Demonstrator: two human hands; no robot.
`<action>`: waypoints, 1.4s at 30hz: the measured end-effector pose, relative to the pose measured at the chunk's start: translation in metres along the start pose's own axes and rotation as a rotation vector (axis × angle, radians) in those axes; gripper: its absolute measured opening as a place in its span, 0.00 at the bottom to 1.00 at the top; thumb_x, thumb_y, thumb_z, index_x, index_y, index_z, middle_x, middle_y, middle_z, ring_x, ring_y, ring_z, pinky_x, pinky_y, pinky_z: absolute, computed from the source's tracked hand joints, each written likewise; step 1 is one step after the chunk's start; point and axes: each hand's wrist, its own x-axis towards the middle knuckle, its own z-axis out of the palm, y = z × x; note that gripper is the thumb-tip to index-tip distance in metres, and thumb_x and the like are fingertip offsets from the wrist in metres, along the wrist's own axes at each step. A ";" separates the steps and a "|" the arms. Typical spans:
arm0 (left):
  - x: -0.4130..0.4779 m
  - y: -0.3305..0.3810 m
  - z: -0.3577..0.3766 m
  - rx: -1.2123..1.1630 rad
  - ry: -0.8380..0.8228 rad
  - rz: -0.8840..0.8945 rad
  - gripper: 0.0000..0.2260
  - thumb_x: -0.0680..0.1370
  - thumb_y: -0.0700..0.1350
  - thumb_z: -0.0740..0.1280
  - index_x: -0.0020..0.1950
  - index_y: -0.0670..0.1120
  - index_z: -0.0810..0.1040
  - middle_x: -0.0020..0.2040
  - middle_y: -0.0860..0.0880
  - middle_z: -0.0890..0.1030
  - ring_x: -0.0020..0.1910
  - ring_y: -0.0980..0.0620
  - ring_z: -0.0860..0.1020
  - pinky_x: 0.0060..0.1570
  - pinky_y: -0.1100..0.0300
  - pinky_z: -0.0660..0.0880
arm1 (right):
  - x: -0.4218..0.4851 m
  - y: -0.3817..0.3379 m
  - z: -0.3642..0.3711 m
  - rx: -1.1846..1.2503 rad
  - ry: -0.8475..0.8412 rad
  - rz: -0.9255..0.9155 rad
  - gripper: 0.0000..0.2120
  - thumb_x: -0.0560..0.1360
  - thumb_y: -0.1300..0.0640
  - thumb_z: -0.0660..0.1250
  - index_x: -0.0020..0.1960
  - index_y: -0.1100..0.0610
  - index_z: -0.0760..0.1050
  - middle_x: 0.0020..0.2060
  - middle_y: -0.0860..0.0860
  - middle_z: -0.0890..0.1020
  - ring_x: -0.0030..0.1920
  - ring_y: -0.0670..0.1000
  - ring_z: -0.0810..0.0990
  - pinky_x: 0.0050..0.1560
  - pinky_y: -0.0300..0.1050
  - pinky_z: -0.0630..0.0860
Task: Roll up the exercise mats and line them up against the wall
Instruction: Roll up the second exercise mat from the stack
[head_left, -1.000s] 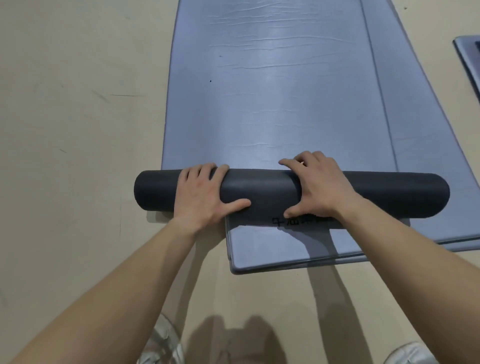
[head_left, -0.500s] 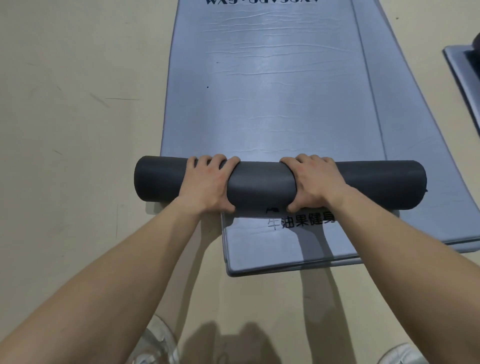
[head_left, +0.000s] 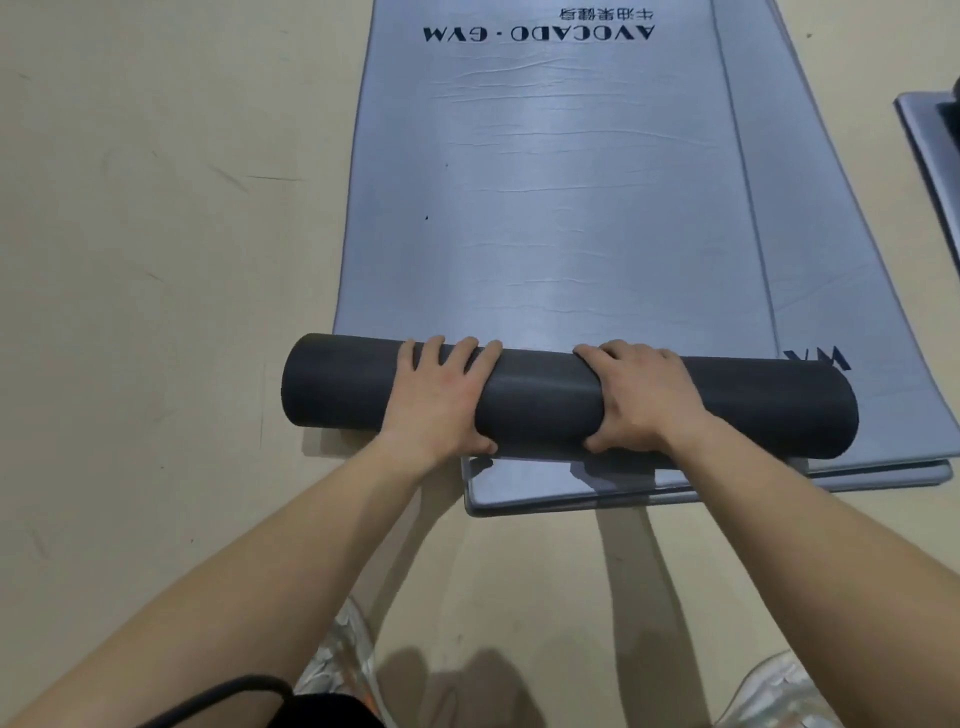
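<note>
Beige floor (head_left: 156, 260) fills the left and lower parts of the frame, marked with a few faint scuffs. Three grey mats show: the top mat (head_left: 545, 208), printed "AVOCADO · GYM" near the upper edge, a second mat (head_left: 857, 291) lying under it and jutting out along the right side and at the near end, and the corner of a third mat (head_left: 930, 135) at the upper right edge, apart from the others. The near end of the top mat is wound into one dark roll (head_left: 545, 400) that lies across the middle of the frame, left to right. Two hands rest on this roll. The left hand (head_left: 441, 395) lies left of the roll's middle, fingers spread over the top and thumb tucked against the near side. The right hand (head_left: 639, 395) lies just right of the middle, gripping the same way. Two light shoes show at the bottom edge, the left shoe (head_left: 343, 654) and the right shoe (head_left: 774, 691).
</note>
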 end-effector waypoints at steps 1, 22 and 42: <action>0.000 0.005 0.004 -0.003 0.061 -0.025 0.51 0.64 0.72 0.74 0.80 0.56 0.55 0.77 0.50 0.66 0.75 0.41 0.65 0.76 0.38 0.58 | 0.010 0.004 -0.014 0.053 -0.088 -0.008 0.52 0.56 0.33 0.77 0.75 0.42 0.61 0.63 0.47 0.76 0.59 0.55 0.78 0.61 0.55 0.74; 0.056 -0.026 -0.050 -0.103 -0.001 -0.026 0.48 0.57 0.79 0.71 0.71 0.56 0.70 0.60 0.52 0.79 0.55 0.45 0.79 0.54 0.50 0.74 | 0.062 0.007 -0.060 0.056 -0.140 -0.049 0.44 0.53 0.29 0.79 0.64 0.40 0.72 0.53 0.44 0.81 0.49 0.52 0.77 0.47 0.49 0.75; 0.029 -0.003 0.002 -0.038 0.103 0.012 0.57 0.61 0.73 0.74 0.81 0.54 0.52 0.79 0.48 0.61 0.77 0.43 0.61 0.77 0.42 0.54 | 0.046 0.005 -0.013 -0.031 0.056 -0.120 0.62 0.54 0.22 0.71 0.80 0.46 0.55 0.73 0.50 0.66 0.74 0.56 0.64 0.77 0.59 0.56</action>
